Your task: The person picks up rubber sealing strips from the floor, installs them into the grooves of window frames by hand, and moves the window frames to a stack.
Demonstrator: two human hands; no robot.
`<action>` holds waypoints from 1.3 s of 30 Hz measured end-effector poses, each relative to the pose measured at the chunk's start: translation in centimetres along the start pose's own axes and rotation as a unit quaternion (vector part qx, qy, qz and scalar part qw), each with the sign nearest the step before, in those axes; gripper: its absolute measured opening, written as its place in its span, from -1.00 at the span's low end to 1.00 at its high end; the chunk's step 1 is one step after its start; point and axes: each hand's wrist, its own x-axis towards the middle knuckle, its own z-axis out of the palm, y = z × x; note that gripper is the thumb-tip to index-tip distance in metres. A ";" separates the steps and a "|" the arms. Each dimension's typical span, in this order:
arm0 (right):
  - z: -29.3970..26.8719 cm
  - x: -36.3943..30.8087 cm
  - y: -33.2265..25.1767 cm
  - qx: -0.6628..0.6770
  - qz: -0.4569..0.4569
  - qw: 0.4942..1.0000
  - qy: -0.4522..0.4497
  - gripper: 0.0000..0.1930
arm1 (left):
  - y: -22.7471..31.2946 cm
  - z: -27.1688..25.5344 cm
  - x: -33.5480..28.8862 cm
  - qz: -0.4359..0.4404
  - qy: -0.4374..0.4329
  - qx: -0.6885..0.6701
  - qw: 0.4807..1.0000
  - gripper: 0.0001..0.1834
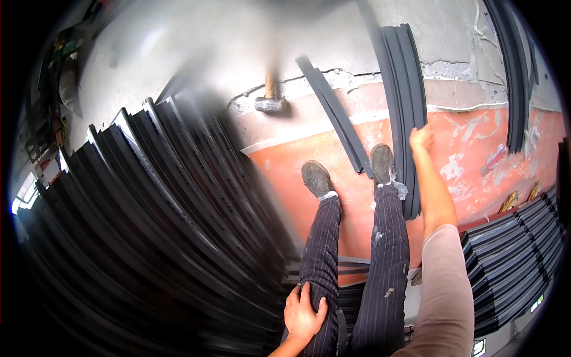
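Note:
My left hand [303,313] rests on my left thigh, its fingers spread and holding nothing. My right arm reaches forward, and the right hand [422,138] is closed at the right edge of a bundle of long dark grey strips [399,89]. Whatever its fingers hold, if anything, is hidden. The bundle lies lengthwise beside my right shoe [382,159]. To its left, a shorter pair of grey strips [336,113] lies at a slant, its near end close to the same shoe.
A hammer [271,103] lies on the concrete ahead. Large stacks of dark ribbed profiles [178,202] fill the left side; another stack [514,253] stands at lower right. More long strips [515,89] lie at far right. Orange sheeting [470,149] covers the floor underfoot.

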 end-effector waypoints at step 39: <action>1.6 -5.8 -0.8 0.047 -0.215 0.972 0.084 0.04 | 4.5 1.0 -0.7 0.073 0.013 0.105 0.992 -0.38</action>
